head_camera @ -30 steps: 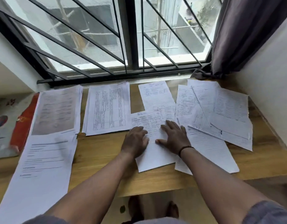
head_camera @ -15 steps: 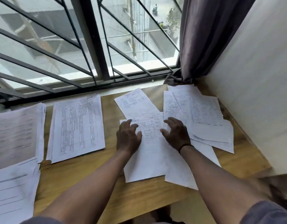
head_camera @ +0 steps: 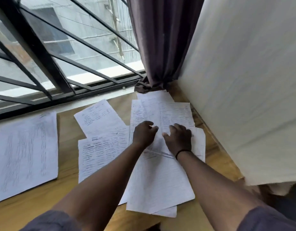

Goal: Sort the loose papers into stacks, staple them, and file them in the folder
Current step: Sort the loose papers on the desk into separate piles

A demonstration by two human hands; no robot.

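Over by the curtain (head_camera: 154,47), both the left hand (head_camera: 144,133) and right hand (head_camera: 179,138) rested with loosely curled fingers (head_camera: 154,129) on the overlapping loose papers (head_camera: 160,180) spread across the desk (head_camera: 67,189), gripping nothing I could make out.

A: What hems in the wooden table (head_camera: 67,165)?

B: The white wall (head_camera: 243,97) runs close along its right edge, the barred window (head_camera: 60,64) closes the back, and the purple curtain (head_camera: 154,55) fills the corner between them.

A: Any bare wood?

B: A strip between the printed stack (head_camera: 25,155) on the left and the overlapping handwritten sheets (head_camera: 102,152), plus the near edge.
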